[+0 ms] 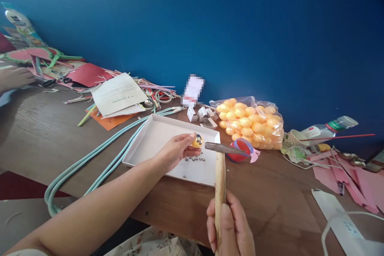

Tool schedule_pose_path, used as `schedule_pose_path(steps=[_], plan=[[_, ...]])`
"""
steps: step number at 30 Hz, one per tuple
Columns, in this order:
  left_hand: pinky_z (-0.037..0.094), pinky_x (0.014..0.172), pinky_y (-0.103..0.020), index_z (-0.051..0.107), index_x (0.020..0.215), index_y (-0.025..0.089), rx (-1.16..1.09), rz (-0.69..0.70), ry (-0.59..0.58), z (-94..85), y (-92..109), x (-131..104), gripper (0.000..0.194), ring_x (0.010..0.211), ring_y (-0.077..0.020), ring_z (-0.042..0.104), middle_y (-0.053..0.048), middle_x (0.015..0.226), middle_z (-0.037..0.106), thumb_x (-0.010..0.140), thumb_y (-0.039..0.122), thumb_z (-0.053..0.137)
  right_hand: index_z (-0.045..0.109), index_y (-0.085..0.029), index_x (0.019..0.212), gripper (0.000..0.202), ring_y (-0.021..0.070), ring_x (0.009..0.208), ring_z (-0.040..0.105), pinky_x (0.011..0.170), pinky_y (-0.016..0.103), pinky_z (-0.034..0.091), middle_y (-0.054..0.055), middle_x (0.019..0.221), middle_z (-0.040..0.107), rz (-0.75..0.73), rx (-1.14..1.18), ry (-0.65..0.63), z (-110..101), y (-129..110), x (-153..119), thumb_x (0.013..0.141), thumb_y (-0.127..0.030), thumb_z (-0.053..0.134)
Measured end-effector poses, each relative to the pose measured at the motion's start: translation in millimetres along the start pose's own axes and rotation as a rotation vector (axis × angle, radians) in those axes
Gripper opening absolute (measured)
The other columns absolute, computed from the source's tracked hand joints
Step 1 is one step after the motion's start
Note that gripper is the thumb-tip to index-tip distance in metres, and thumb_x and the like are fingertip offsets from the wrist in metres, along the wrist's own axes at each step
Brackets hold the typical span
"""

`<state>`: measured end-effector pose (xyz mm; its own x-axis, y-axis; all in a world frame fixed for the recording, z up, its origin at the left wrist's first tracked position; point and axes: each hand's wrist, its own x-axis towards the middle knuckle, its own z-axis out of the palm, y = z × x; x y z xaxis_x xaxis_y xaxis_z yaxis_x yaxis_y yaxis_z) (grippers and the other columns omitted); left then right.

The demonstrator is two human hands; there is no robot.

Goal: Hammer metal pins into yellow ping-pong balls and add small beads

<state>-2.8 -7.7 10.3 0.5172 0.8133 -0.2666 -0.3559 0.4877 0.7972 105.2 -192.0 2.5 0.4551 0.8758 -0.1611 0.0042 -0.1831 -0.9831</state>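
Over a shallow white box lid [144,140], my left hand [178,150] pinches a small yellow ball [195,142] between thumb and fingers. Something shiny and silvery shows on the ball's upper right side; whether it is inside or on the surface I cannot tell. My right hand [229,224] is wrapped around the pale wooden handle of a hammer [220,174], held upright near the table's front edge. Its dark metal head lies crosswise, just right of the ball and apart from it. Several small steel balls [196,159] lie in the lid below my left hand.
Behind the lid are small grey-white blocks [202,114] and a clear bag of yellow-orange balls [249,122]. A red tape roll [238,150] sits right of the lid. Pale blue cords [105,138] run left. A power strip [345,220] lies right; another person's hand [16,78] is far left.
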Motion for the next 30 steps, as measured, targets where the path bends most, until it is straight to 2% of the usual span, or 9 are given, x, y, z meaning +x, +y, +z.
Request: schedule_pose_path(steps=[4,11,17,23,30], plan=[[0.054,0.07,-0.022,0.064,0.085,0.008,0.003,-0.006,-0.004,1.3,1.7,-0.9,0.028,0.068,-0.0111,0.064,-0.008,0.078,0.066,0.084,0.036,0.061,0.056,-0.024,0.105,0.033,0.0079,0.038,0.04,0.033,0.021,0.031,0.0,0.071,0.059,-0.114,-0.131,-0.002,3.6,1.2,6.4,0.089,-0.051,0.044],[0.055,0.068,-0.022,0.063,0.083,0.009,-0.001,-0.011,0.023,1.8,2.7,-0.9,0.032,0.066,-0.011,0.064,-0.009,0.079,0.066,0.081,0.04,0.064,0.053,-0.025,0.115,0.038,0.0117,0.04,0.048,0.035,0.025,0.038,0.003,0.075,0.064,-0.199,-0.234,0.06,6.8,9.7,8.9,0.089,-0.051,0.043],[0.056,0.068,-0.022,0.063,0.082,0.009,0.0,-0.024,0.058,2.4,2.2,0.4,0.029,0.067,-0.0114,0.065,-0.008,0.079,0.065,0.082,0.038,0.063,0.052,-0.023,0.115,0.036,0.0093,0.041,0.047,0.037,0.023,0.038,0.003,0.079,0.063,-0.192,-0.232,0.035,4.1,11.2,12.5,0.092,-0.047,0.041],[0.056,0.069,-0.021,0.062,0.085,0.008,0.011,-0.027,0.042,0.1,-0.1,1.9,0.029,0.066,-0.0109,0.065,-0.01,0.082,0.066,0.085,0.037,0.06,0.054,-0.022,0.116,0.037,0.0105,0.044,0.05,0.038,0.023,0.037,0.002,0.076,0.065,-0.189,-0.27,0.006,2.8,9.6,14.3,0.09,-0.046,0.044],[0.056,0.066,-0.021,0.063,0.085,0.008,0.004,-0.013,0.02,-1.3,0.3,2.4,0.03,0.068,-0.0116,0.065,-0.009,0.081,0.065,0.083,0.038,0.061,0.054,-0.023,0.114,0.034,0.0086,0.043,0.048,0.037,0.022,0.038,0.002,0.081,0.063,-0.204,-0.212,0.024,3.3,7.3,16.1,0.091,-0.044,0.044]])
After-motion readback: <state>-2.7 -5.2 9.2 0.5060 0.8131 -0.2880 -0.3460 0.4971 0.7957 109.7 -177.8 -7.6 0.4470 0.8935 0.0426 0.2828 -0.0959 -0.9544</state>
